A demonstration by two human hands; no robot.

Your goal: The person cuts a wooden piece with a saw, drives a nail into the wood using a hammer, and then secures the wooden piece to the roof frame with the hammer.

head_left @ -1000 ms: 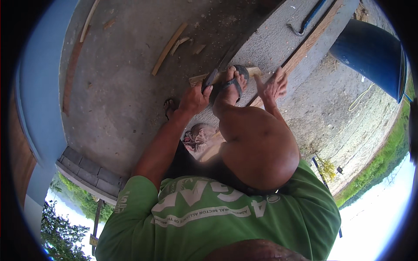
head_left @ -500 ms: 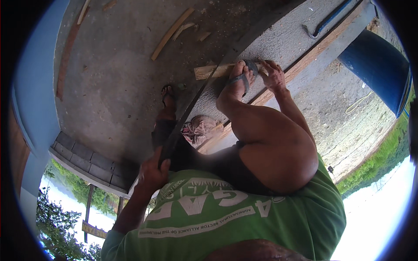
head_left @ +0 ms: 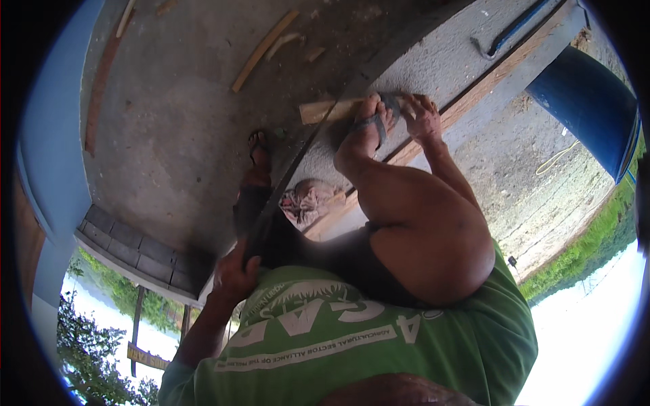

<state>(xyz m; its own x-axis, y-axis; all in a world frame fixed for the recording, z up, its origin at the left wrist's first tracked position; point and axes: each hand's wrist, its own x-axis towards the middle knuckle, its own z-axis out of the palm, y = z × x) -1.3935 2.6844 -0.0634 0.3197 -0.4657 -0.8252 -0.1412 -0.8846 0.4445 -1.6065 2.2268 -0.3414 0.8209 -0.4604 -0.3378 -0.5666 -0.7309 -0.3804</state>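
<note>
Head view, left fingers [head_left: 252, 264] gripping long dark saw [head_left: 274, 201], right fingers [head_left: 426, 103] gripping short pale wood [head_left: 314, 112]

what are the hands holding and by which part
Left hand: the saw, by its near end. Right hand: the wood piece, by its right end.

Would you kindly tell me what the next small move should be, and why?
Likely a gentle forward push of the long dark blade with the left hand, since the blade crosses the wood piece, the sandaled foot rests on that piece, and the right hand is at its right end.
</note>
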